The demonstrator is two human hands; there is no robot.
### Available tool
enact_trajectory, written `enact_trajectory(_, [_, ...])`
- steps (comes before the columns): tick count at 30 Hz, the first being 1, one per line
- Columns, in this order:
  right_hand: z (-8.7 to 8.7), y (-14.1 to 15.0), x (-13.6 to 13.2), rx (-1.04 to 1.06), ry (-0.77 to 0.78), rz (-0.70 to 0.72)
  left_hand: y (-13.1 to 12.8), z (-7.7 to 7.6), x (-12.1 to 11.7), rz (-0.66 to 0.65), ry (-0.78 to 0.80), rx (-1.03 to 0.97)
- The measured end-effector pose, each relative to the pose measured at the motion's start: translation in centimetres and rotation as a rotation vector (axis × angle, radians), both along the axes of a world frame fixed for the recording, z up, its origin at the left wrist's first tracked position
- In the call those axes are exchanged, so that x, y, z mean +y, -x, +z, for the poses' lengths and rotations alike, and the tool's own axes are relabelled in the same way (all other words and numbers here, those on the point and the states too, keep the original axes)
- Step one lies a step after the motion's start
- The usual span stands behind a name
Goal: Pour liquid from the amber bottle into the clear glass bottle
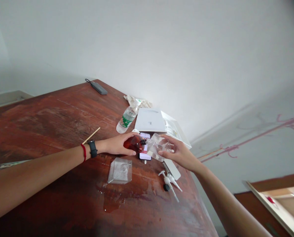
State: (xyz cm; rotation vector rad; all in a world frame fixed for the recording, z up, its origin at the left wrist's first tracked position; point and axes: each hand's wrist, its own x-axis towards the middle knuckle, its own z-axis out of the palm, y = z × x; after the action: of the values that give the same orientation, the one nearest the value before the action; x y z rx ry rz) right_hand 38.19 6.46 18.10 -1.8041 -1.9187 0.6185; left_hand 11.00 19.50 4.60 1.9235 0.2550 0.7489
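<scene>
My left hand [118,144] grips a red-amber glass bottle [134,144] lying on its side, its black-rimmed neck pointing right. My right hand [179,154] holds a clear square bottle [159,146] tilted up against that neck, and the two mouths meet above the table. Below them lies a phone with a pink screen [145,155], partly hidden. A second clear square bottle [119,171] stands on the table near my left wrist, and two white pump dispensers [169,184] lie close to my right hand.
A reddish wooden table [50,125] has a liquid spill [112,200] near its front. Farther back lie a white box [149,120], a water bottle with a green label [127,118], a crumpled cloth [138,101], a grey power bank with a cable [99,88] and a wooden stick [91,135].
</scene>
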Motion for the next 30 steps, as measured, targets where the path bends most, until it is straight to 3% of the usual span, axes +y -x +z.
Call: enact_trajectory(30, [0.55,0.19,-0.15,-0.036,0.026,-0.023,0.00,0.35,-0.14,-0.006,-0.029,-0.012])
